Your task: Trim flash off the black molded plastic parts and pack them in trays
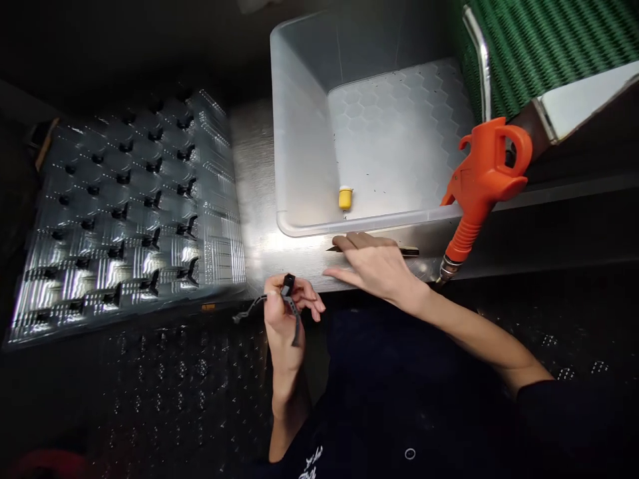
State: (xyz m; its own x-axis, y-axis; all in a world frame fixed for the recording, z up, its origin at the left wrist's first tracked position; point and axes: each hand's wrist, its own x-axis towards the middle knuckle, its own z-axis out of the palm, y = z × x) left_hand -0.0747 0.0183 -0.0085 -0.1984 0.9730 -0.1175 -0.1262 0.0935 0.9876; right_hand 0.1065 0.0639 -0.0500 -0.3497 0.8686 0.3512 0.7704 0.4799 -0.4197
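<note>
The left hand's grip is pressed together, thumb against fingers, on a small black part with a square end up and thin, curved arms that stick out on both sides of the left hand. The right hand reaches palm down over the near edge of the counter; its grip is spread, the thumb standing apart from the bent fingers, which cover the middle of a slim dark tool. The tool's pointed tip and its other end show on either side of the hand; whether the fingers touch it, I cannot tell

Just beyond the right hand stands a translucent plastic bin, its floor marked with a honeycomb pattern. In it, near the wall closest to the person, sits a small yellow piece with a pale top, and tiny dark flecks lie scattered over the floor. Left of the bin is a clear plastic tray with rows of pockets, many of them holding black pieces; their exact shape is hard to make out

At the bin's right side an orange air gun hangs or rests, its bent metal nozzle pointing up. Behind it is a green ribbed surface
</note>
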